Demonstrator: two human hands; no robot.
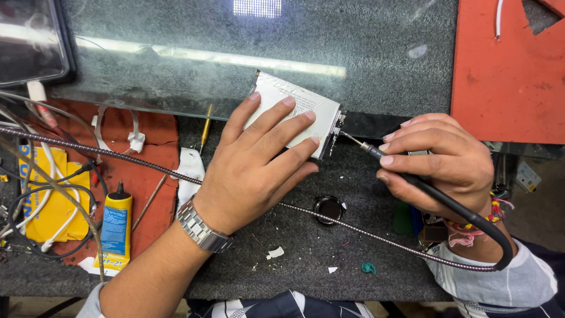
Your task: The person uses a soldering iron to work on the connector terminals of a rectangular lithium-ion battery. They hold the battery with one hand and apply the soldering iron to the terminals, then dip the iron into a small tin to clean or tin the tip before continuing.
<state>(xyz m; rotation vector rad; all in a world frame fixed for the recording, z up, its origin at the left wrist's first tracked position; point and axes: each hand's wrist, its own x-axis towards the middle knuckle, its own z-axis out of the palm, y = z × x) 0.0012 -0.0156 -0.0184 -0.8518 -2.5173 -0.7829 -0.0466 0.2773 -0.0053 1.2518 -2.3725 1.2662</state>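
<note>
My left hand lies flat on a white rectangular device, pressing it down on the dark grey bench mat. A steel watch sits on that wrist. My right hand grips a thin black soldering iron like a pen. Its metal tip touches the right edge of the device, where small connectors show. The iron's black cord loops back over my right wrist.
A braided metal cable crosses the bench from left to right. A yellow tube with a black nozzle, tangled wires and a red mat lie left. A small black ring sits below the device. An orange panel stands at upper right.
</note>
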